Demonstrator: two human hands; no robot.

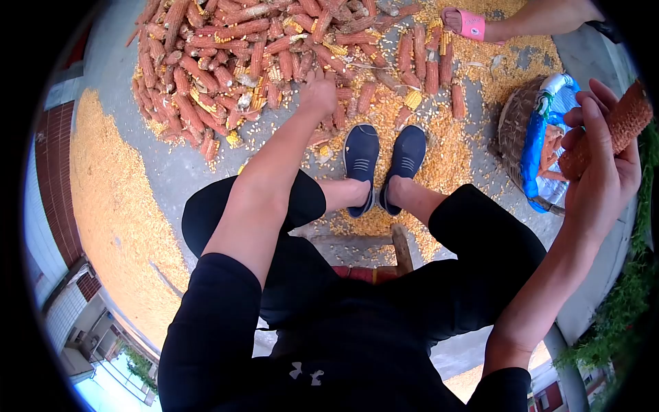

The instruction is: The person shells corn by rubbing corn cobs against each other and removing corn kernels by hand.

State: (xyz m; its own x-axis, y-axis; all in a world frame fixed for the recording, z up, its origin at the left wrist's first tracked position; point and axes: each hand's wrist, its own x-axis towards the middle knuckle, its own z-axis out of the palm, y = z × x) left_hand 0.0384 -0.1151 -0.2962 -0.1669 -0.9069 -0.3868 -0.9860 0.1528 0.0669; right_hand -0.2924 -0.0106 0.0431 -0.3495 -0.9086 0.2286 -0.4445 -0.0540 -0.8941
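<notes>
My left hand [318, 95] reaches down to the near edge of a big heap of corn cobs [226, 69]. Its fingertips are among the cobs, and I cannot tell whether they grip one. Most cobs in the heap are reddish and stripped, some with patches of yellow kernels left on. Raised at the right, my right hand [607, 161] is closed around a bare reddish corn cob [630, 120], whose middle is hidden behind the fingers. Just beyond that hand stands a woven basket [516, 123] with a blue and white lining, holding several stripped cobs [549, 147].
Loose kernels [439, 172] cover the ground around my blue shoes [362, 154]. At the left a wide layer of kernels [117, 199] is spread out. Another person's foot in a pink sandal [472, 26] is at the top right. Part of a low wooden stool [401, 250] shows under me.
</notes>
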